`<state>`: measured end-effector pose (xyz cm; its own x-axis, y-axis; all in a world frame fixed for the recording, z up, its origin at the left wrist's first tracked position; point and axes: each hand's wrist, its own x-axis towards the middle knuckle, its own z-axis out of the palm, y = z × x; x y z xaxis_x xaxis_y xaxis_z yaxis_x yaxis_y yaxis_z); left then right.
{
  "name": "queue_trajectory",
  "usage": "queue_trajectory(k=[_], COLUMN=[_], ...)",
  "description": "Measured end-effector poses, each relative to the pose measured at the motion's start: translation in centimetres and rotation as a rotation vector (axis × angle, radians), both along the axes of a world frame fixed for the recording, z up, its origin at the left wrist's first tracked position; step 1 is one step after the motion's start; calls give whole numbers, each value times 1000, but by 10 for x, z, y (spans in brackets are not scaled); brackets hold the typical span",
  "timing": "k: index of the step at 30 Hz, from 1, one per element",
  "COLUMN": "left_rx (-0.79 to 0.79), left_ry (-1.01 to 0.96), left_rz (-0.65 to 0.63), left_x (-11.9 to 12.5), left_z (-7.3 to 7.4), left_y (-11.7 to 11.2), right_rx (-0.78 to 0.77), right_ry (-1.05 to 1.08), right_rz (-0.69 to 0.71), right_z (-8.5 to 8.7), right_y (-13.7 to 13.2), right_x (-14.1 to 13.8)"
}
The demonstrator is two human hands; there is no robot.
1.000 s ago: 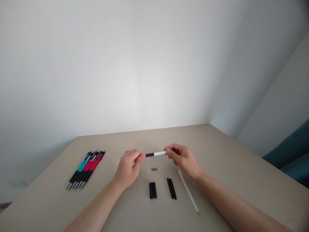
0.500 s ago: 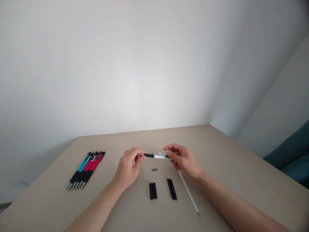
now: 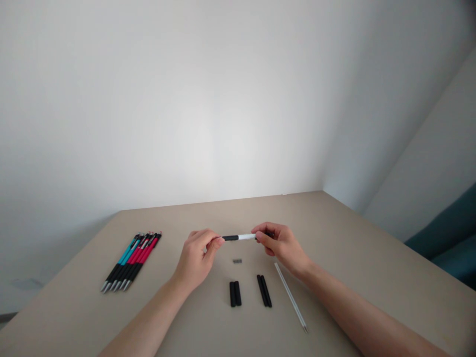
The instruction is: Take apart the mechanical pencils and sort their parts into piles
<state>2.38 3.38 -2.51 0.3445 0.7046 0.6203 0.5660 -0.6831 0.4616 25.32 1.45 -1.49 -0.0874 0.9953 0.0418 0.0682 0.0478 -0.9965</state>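
Observation:
A pen (image 3: pixel 246 237) with a black grip section and a white barrel is held level above the table, between both hands. My left hand (image 3: pixel 198 255) pinches its tip end at the black grip. On the other end, my right hand (image 3: pixel 281 246) is closed around the white barrel, its fingers hiding the clip end. Below the pen lie small metal springs (image 3: pixel 237 261). Nearer to me are two short black grip sleeves (image 3: pixel 235 294) and two thinner black tubes (image 3: pixel 264 291). White pen refills (image 3: pixel 291 297) lie beside my right forearm.
Several blue and red pens (image 3: pixel 131 262) with black grips lie side by side on the left of the beige table (image 3: pixel 178 332). A white wall (image 3: pixel 223 99) stands behind it. A dark teal curtain (image 3: pixel 446 233) hangs at the right.
My right fingers have closed more firmly around the pen's clip end, and the pen's right end has risen slightly. The left hand keeps its pinch. The parts on the table have not moved.

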Motion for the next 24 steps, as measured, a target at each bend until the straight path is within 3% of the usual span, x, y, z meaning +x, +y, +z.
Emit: queue_trajectory(k=[8,24], left_rx=[-2,-22], left_ry=[-34,-46], left_rz=[9,-3], left_x=[0,2], left_z=[0,6], left_y=[-1,-4], right_rx=[-35,11], right_ry=[-69,-29], right_rz=[71,-31], right_z=[-2,-3], right_y=[-1,1], right_x=[0,4])
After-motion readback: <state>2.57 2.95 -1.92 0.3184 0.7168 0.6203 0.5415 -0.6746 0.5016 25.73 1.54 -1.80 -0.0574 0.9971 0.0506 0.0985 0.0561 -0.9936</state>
